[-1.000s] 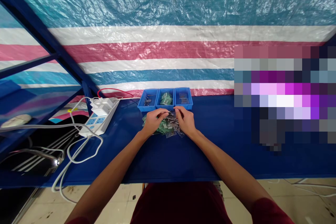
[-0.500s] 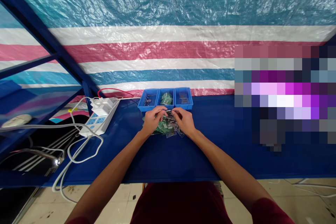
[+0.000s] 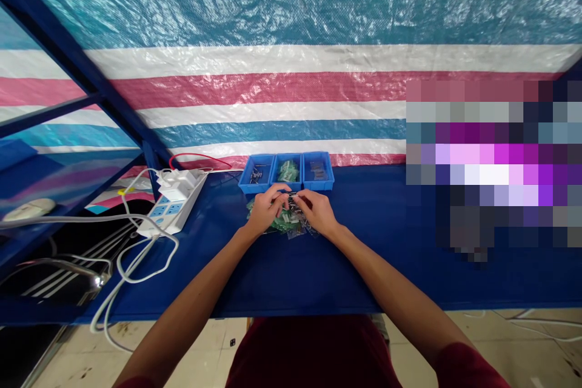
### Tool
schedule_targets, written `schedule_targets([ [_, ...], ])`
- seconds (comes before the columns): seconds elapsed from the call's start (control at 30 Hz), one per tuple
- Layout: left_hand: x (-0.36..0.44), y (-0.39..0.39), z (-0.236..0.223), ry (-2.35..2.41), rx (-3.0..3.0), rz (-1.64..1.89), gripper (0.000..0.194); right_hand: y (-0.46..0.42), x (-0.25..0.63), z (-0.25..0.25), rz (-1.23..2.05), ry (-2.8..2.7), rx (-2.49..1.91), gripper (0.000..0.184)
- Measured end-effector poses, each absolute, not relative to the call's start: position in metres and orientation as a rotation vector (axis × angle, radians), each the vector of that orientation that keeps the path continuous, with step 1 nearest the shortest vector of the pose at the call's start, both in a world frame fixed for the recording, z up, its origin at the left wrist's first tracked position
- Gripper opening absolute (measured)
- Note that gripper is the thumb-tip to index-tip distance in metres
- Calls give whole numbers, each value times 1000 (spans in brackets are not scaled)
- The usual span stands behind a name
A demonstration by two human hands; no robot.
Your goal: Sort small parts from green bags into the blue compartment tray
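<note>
Both hands meet over a mixed pile in the middle of the table. My left hand (image 3: 267,208) is closed, its thumb and fingers curled toward a tiny item that is too small to name. Opposite it, my right hand (image 3: 317,208) pinches with thumb and forefinger at the same spot. Beneath and between them lie green pieces (image 3: 282,223), slim dark metal pins (image 3: 297,218) and small clear plastic pieces (image 3: 296,233). My fingers hide part of the pile.
Behind the pile stand a blue bin of metal pins (image 3: 256,174), a blue bin of green pieces (image 3: 288,171) and a blue bin of clear pieces (image 3: 317,170). A white power strip (image 3: 175,209) with looping white cables (image 3: 119,282) occupies the left. The right side is pixelated.
The right fingertips have shifted slightly left and down, toward the left hand. The left fingers have changed little, and the bins and pile look the same.
</note>
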State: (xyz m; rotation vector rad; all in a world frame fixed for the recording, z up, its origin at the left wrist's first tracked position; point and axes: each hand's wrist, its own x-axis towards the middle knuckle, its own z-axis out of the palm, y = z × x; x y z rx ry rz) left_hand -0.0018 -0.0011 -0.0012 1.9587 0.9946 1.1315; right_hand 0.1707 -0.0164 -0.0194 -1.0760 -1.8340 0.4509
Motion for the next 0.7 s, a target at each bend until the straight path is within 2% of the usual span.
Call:
schedule_targets([
  [0.37, 0, -5, 0, 1109, 2168, 1264, 19, -19, 171, -19, 380, -1901, -1009, 39],
  [0.6, 2, -1, 2, 1080, 1756, 1355, 28, -23, 172, -14, 381, -1852, -980, 39],
  [0.7, 2, 1, 2, 1052, 1692, 1371, 24, -23, 173, -13, 385, -1840, -994, 41],
])
